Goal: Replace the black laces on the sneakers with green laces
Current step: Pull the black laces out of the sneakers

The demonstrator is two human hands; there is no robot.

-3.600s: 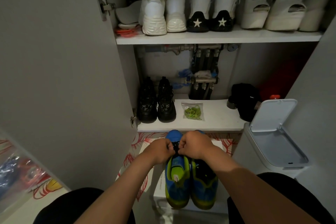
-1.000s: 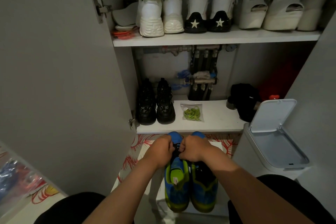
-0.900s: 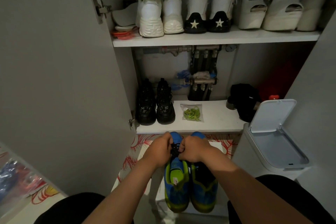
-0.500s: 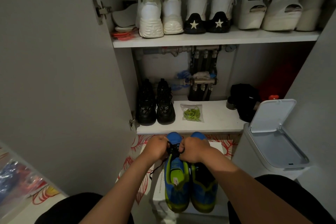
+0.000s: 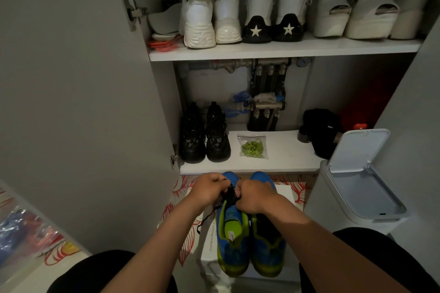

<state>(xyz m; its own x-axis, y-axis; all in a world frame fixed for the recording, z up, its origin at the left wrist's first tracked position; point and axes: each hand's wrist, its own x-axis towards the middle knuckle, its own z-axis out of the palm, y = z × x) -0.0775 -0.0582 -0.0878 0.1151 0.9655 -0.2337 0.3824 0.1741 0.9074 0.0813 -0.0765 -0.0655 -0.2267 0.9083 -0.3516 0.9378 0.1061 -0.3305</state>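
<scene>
Two blue mesh sneakers [image 5: 232,240] with lime-green lining and heels sit side by side, toes pointing away, on a white cardboard box [image 5: 284,194]. Each hand's grip is narrow: the left hand [image 5: 209,189] and the right hand [image 5: 253,197] curl close together over the left-hand sneaker, pinching the thin black lace [image 5: 229,194]. Their fingertips are hidden. A loose end of the lace dangles beside the box. The green laces [image 5: 252,147] lie bundled in a clear plastic bag [image 5: 262,138] on the lower shelf [image 5: 285,162], well apart.
</scene>
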